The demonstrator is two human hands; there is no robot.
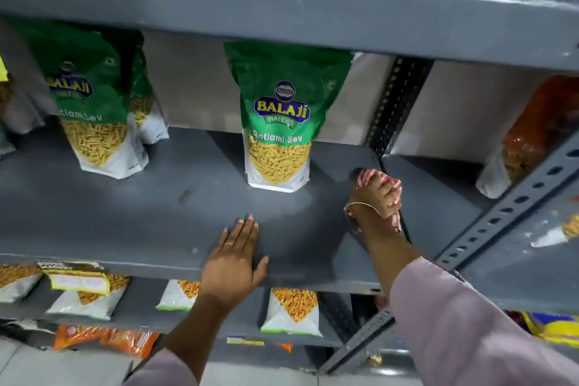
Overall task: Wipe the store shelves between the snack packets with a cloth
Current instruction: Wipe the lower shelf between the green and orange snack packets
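My right hand [377, 197] presses a red-and-white striped cloth [367, 178] onto the grey shelf [156, 213], at its right end beside the perforated upright. A green Ratlami Sev packet [282, 116] stands upright just left of that hand, apart from it. Another green packet [91, 110] stands further left, with one more behind it. My left hand [233, 255] lies flat on the shelf's front edge, fingers spread, holding nothing.
A slotted grey upright [501, 216] runs diagonally at the right. An orange packet [532, 135] stands on the neighbouring shelf. Several snack packets [291, 310] lie on the shelf below. The upper shelf's edge [282, 9] overhangs.
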